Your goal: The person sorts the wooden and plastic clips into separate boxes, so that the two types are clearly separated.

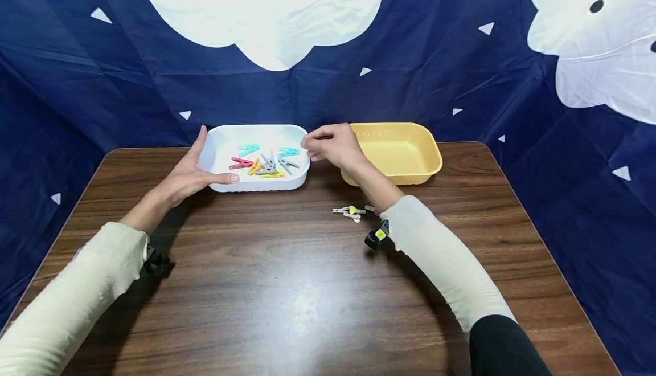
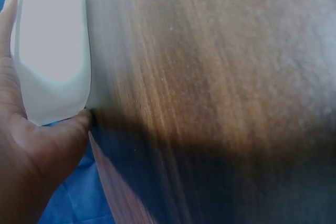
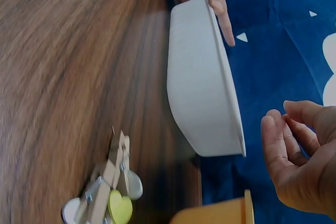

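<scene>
A white plastic basket point(image 1: 256, 186) at the back of the table holds several plastic clothespins point(image 1: 267, 166), turquoise, red, orange, grey and yellow. My left hand point(image 1: 191, 172) grips its left end, thumb along the front wall and fingers at the far side. Over the basket's right end is my right hand point(image 1: 335, 143), fingers bent and thumb near the fingertips. In the right wrist view nothing shows between that hand's fingers point(image 3: 272, 135). Below the right wrist lie small wooden clothespins point(image 3: 102, 190) with heart decorations in white, yellow-green and purple.
To the right of the white basket stands a yellow basket point(image 1: 397, 159), partly behind the right hand. Both baskets are near the back edge of the wooden table point(image 1: 287, 273). A dark blue cloth point(image 1: 420, 34) with white shapes hangs behind and along the sides.
</scene>
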`<control>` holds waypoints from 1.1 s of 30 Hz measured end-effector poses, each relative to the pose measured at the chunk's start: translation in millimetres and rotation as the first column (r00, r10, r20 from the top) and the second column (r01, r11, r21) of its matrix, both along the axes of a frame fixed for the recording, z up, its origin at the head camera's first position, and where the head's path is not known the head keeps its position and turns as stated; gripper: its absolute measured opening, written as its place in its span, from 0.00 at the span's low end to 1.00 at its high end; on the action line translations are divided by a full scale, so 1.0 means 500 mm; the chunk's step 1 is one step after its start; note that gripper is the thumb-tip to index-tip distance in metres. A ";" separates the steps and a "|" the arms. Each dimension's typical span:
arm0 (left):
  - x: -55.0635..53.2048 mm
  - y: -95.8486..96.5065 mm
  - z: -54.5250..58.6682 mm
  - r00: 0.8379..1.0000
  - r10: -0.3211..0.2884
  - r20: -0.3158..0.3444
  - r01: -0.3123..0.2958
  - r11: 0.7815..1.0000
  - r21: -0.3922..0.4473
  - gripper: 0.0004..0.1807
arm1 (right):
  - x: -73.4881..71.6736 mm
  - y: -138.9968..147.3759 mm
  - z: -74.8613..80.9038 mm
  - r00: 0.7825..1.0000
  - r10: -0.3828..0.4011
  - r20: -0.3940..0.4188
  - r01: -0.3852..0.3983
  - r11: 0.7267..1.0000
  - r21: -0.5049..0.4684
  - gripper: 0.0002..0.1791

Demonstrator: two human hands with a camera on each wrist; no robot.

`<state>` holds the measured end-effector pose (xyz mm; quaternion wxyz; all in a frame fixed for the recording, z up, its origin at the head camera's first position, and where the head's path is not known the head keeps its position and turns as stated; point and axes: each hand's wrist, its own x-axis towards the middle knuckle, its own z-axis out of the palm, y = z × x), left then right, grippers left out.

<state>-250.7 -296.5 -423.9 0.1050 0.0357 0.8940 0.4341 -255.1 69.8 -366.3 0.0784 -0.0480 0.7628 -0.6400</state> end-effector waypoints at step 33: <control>0.041 -0.062 0.002 0.968 0.228 -0.106 -0.205 0.959 0.195 0.52 | 0.005 0.206 0.014 0.986 -0.097 -0.135 0.100 0.995 0.016 0.14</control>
